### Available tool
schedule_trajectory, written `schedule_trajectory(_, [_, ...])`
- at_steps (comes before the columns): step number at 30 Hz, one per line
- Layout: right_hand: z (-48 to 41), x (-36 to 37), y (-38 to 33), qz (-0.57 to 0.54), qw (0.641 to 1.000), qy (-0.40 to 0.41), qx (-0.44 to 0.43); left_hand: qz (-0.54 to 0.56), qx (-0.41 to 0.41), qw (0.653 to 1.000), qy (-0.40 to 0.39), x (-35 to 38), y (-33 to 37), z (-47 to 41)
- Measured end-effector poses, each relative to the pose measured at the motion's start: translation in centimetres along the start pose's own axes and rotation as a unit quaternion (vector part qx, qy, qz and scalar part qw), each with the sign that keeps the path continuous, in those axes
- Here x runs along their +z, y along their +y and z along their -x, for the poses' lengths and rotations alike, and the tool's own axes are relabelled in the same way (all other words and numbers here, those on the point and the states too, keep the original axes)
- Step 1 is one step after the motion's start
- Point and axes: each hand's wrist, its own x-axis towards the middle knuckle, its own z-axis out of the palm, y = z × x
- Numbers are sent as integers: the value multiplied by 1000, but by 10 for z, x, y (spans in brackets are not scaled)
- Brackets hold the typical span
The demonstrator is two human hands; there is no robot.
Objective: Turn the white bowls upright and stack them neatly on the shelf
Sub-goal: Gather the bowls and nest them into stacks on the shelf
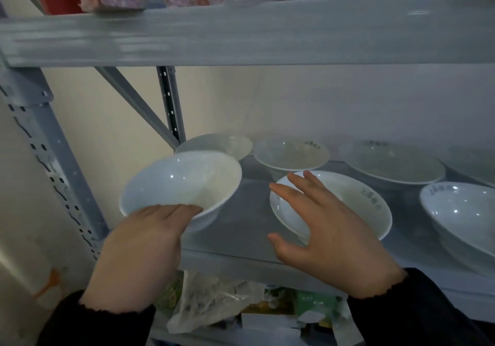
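At shelf's (241,241) left edge our left hand (139,252) pinches a tilted bowl (182,182), right hand (326,227) splayed empty; seemingly rim-only hold, could slip.

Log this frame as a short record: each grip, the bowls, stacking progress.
left grip: holds the tilted bowl by its near rim, at the left end of the shelf
right grip: open, fingers spread over the front-centre bowl
upright on shelf: back-left bowl, back-centre bowl, back-right bowl, front-right bowl
stack: none visible yet
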Motion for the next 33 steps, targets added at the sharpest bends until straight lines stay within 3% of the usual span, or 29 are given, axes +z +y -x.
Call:
schedule_trajectory(3, [-1, 0, 5, -2, 1000, 4, -1, 16, -9, 995, 95, -25, -4, -25])
schedule_trajectory(7, [-2, -5, 10, -2, 1000, 4, 3, -8, -12, 994, 110, -24, -17, -85])
schedule_trajectory(14, [-1, -11, 15, 12, 1000, -17, 8, -14, -9, 1000, 20, 49, -25, -178])
schedule_trajectory(20, [-2, -9, 18, 20, 1000, -9, 13, -1, -16, 993, -118, 114, -43, -199])
schedule_trajectory(25, [-11, -6, 15, 34, 999, -7, 10, -28, 15, 988, -151, 133, -52, -199])
schedule_trajectory(33, [-23, 2, 4, 30, 1000, 4, 2, 29, 34, 970, -239, 122, -56, -193])
